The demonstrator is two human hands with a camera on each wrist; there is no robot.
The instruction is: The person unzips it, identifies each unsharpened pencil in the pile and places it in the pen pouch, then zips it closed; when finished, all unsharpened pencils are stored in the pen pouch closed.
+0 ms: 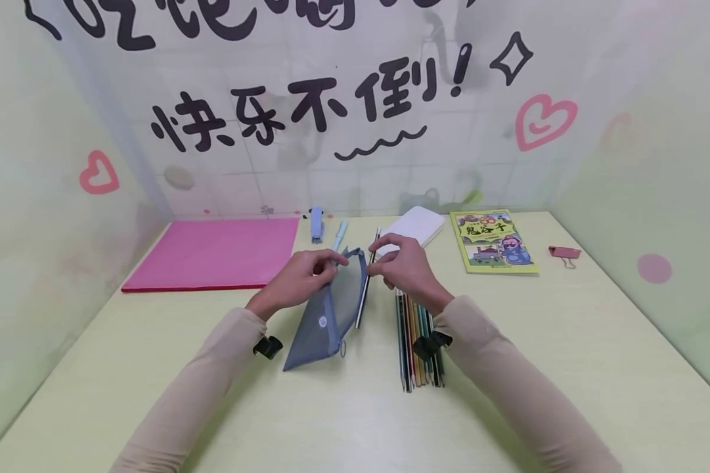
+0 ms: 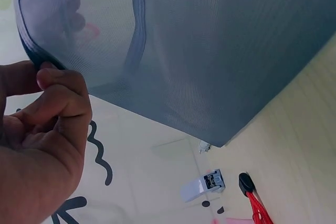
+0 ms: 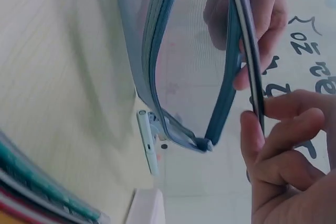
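My left hand pinches the rim of a blue-grey mesh zip pouch, holding it upright with its zipped mouth spread open. Between thumb and forefinger of my right hand is a slim dark pencil with silver stripes. It slants downward beside the pouch's mouth and overlaps the rim in the right wrist view. Just below the right hand, a row of several pencils lies on the table, points toward me, partly hidden by the wrist.
Farther back are a pink folder, a blue stapler, a light-blue pen and a white pad. A yellow-green booklet and a pink binder clip lie at the right. A patterned wall stands behind.
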